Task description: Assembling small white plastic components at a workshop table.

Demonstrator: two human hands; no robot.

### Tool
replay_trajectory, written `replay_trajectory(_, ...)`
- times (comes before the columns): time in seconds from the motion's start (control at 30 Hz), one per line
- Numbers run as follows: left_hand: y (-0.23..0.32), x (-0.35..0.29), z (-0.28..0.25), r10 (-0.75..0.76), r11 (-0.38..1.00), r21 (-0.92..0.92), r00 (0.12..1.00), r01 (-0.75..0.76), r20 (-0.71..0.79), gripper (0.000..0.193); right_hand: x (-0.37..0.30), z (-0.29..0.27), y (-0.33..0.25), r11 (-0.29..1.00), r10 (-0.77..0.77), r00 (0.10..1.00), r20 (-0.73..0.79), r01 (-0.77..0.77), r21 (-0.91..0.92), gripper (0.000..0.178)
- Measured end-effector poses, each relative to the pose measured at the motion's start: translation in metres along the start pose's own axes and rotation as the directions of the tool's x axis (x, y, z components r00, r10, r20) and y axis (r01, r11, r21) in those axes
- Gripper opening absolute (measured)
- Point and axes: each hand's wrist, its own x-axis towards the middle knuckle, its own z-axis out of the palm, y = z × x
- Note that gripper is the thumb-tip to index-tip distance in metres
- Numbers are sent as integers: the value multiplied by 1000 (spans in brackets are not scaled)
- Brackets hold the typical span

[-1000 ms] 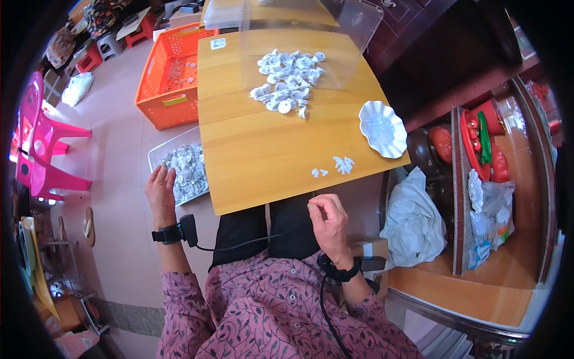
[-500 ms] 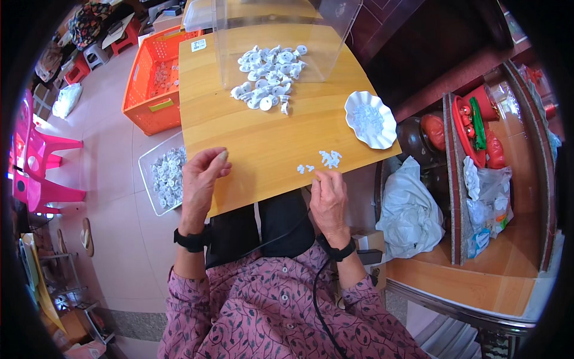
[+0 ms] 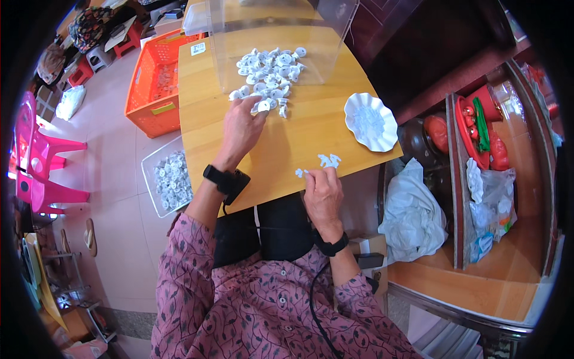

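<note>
A pile of white round plastic parts with stems (image 3: 272, 75) lies on the wooden table (image 3: 203, 128). My left hand (image 3: 240, 128) reaches to the pile's near edge, fingers stretched out and thumb apart, beside one disc-shaped part. Whether its fingertips touch that part I cannot tell. Close to the table's front edge my right hand (image 3: 324, 197) is closed, thumb and forefinger together among small white plastic pieces (image 3: 329, 160). Anything between those fingertips is too small to make out. A scalloped white dish (image 3: 390, 139) to the right holds many small translucent pieces (image 3: 368, 121).
A clear plastic bin (image 3: 326, 36) stands over the pile's far part. To the table's left are an orange crate (image 3: 149, 110) and a clear tub of similar white parts (image 3: 173, 179). Shelves with bags (image 3: 412, 212) stand at right. Pink stools (image 3: 51, 155) are far left.
My left hand has moved forward and right, from over the table's left side to the pile. My right hand has shifted slightly left, its fingertips now down at the small pieces.
</note>
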Motion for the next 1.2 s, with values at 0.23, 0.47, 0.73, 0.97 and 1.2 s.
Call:
replay_trajectory(0.23,-17,13,25,201,966,156,978,-207,52,42,0,-3,-3,998,51,999,-6,-51,31,8)
replay_trajectory(0.47,-20,15,25,-28,994,106,995,18,94,37,2,-5,0,997,59,996,59,-62,41,12)
replay_trajectory(0.73,-31,2,27,126,972,198,992,-127,19,44,3,-5,0,994,91,989,120,-97,44,16)
replay_trajectory(0.97,-8,-3,27,59,968,226,976,-107,211,38,3,-10,3,982,122,976,182,-146,122,19)
replay_trajectory(1.2,-8,-7,27,58,961,250,970,-118,236,23,7,-12,1,979,144,958,246,-175,109,19)
